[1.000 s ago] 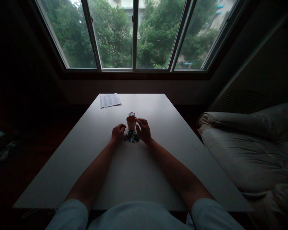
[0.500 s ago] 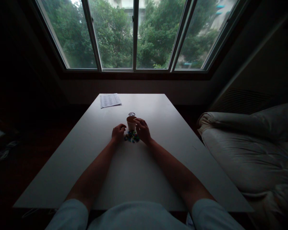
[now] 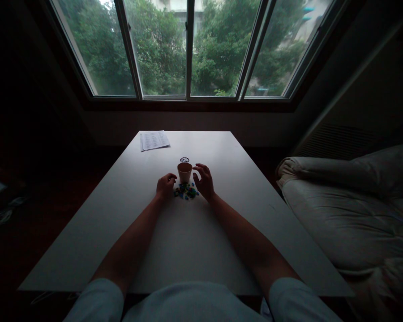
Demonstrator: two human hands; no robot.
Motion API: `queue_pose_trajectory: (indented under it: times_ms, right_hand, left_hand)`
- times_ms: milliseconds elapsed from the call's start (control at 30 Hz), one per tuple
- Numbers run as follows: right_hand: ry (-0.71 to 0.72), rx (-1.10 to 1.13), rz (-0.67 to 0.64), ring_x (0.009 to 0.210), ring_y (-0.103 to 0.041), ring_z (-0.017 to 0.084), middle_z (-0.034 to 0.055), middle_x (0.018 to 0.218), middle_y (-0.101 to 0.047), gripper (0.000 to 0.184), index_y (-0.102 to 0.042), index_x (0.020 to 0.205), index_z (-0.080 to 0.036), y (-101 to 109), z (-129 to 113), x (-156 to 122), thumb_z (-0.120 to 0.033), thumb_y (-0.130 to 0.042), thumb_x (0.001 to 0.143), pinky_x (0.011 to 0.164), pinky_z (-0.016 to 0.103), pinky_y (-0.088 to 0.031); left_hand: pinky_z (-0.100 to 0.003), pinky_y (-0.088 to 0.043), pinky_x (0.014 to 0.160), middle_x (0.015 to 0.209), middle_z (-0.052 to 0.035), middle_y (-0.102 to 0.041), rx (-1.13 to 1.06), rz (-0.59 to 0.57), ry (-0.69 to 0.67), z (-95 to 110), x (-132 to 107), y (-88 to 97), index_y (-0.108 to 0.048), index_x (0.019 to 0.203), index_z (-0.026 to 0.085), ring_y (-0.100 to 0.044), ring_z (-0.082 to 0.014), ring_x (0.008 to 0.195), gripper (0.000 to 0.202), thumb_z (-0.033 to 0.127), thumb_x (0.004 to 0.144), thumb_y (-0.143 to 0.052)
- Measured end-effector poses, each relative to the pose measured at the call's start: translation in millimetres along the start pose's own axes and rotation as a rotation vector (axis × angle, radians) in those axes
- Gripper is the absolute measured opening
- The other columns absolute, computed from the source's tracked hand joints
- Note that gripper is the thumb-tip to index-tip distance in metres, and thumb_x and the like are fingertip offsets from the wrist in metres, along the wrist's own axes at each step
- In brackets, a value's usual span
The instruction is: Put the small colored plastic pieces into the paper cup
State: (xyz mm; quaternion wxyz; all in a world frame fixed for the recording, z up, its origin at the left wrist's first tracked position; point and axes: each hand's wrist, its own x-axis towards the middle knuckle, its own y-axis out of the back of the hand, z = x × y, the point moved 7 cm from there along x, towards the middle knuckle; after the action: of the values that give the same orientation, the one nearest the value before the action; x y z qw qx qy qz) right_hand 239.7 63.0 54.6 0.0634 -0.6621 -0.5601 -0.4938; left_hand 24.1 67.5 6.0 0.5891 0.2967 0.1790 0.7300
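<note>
A paper cup (image 3: 184, 175) stands upright on the white table (image 3: 195, 241), its mouth facing up and its inside brownish. Right in front of it lies a heap of small coloured pieces (image 3: 186, 192), mostly green and blue, too small to name. My right hand (image 3: 204, 180) is just right of the cup, apart from it, with thumb and fingers spread and nothing visible between them. Left of the cup and the heap, my left hand (image 3: 165, 184) rests on the table with curled fingers; whatever they may hold is hidden.
Behind the cup lies a small ring-shaped item (image 3: 184, 159), its kind unclear. Printed paper sheets (image 3: 155, 140) lie at the far left of the table. A pale padded sofa (image 3: 349, 210) stands to the right, and a window (image 3: 188, 53) is beyond the table.
My right hand has moved off the cup's rim to the right, and its fingers have opened. The cup has shifted very slightly right. My left hand has stayed in place.
</note>
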Motion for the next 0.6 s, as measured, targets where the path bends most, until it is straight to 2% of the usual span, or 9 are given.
queue_pose_trajectory:
  times_ms: [67,133,233,300,367,600]
  right_hand:
    - [-0.023,0.024,0.007,0.115,-0.053,0.024,0.01,0.119,-0.06,0.023,-0.064,0.107,-0.021,-2,11,0,-0.019,-0.048,0.091,0.096,0.04,-0.048]
    - [-0.068,0.039,-0.031,0.099,-0.058,0.021,0.0083,0.104,-0.064,0.024,-0.065,0.102,-0.019,-7,25,-1,-0.015,-0.046,0.088,0.084,0.034,-0.05]
    - [-0.096,0.008,-0.213,0.078,-0.058,0.017,0.004,0.088,-0.065,0.02,-0.068,0.095,-0.019,-21,42,-4,-0.013,-0.052,0.084,0.076,0.028,-0.048]
    - [-0.097,-0.027,-0.348,0.075,-0.056,0.015,0.0028,0.083,-0.064,0.013,-0.069,0.087,-0.019,-32,48,-8,-0.015,-0.058,0.082,0.073,0.026,-0.045]
    - [-0.1,-0.052,-0.429,0.076,-0.055,0.014,0.003,0.084,-0.063,0.008,-0.071,0.083,-0.019,-38,50,-11,-0.017,-0.063,0.082,0.07,0.024,-0.043]
    - [-0.102,-0.101,-0.53,0.08,-0.054,0.014,0.0025,0.091,-0.061,0.013,-0.074,0.09,-0.023,-46,45,-16,-0.027,-0.075,0.078,0.07,0.023,-0.04]
  left_hand:
    - [-0.024,-0.044,0.07,0.087,-0.0033,-0.074,0.004,0.001,-0.001,-1,1,-0.3,-0.073,0.098,0.02,-0.064,-0.016,0.078,0.028,0.026,0.084,-0.049]
    - [-0.024,-0.044,0.07,0.087,-0.003,-0.074,0.005,0.003,-0.001,-1,1,-0.4,-0.073,0.098,0.021,-0.064,-0.0159,0.078,0.028,0.025,0.084,-0.049]
    - [-0.024,-0.044,0.07,0.086,-0.0026,-0.074,0.002,0.002,0.001,-2,2,-0.7,-0.073,0.098,0.021,-0.064,-0.0159,0.078,0.028,0.025,0.084,-0.049]
    - [-0.024,-0.044,0.071,0.085,-0.0024,-0.074,-0.005,0.0,0.0,-1,2,-0.7,-0.073,0.098,0.021,-0.065,-0.016,0.079,0.028,0.025,0.084,-0.049]
    - [-0.024,-0.045,0.071,0.085,-0.0024,-0.074,-0.009,-0.006,-0.001,0,2,-0.7,-0.073,0.098,0.021,-0.065,-0.016,0.08,0.028,0.025,0.084,-0.049]
    - [-0.025,-0.046,0.073,0.086,-0.0029,-0.074,0.008,-0.001,0.0,3,1,0.6,-0.073,0.099,0.021,-0.066,-0.0165,0.081,0.028,0.025,0.085,-0.049]
